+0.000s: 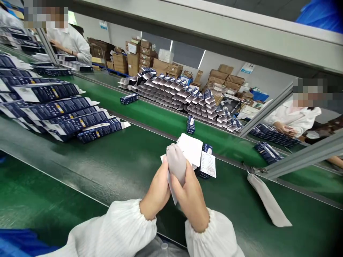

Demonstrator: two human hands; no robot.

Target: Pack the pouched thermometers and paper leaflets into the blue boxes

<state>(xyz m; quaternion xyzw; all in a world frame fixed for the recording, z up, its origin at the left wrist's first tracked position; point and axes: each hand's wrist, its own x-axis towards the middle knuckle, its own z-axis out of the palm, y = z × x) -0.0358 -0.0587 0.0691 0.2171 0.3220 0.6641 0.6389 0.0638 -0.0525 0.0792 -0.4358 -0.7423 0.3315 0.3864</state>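
The left hand (157, 187) and right hand (191, 191) are both clamped on a grey pouch (177, 164) — just nearer than the papers (190, 147). A second pouch (268, 201) lies right; boxes (69, 110) lie left.

Both hands cover the lower part of the pouch (177, 160), and most fingers of the left hand (157, 187) are out of sight behind it. The pouch and the right hand (191, 192) hide part of the paper stack (191, 146). A slip (208, 163) bears print too small to read and covers much of a box (207, 147). The left edge cuts off the box pile (56, 107); blue cloth (21, 241) runs out at the lower left corner. Both co-workers' heads are blurred.
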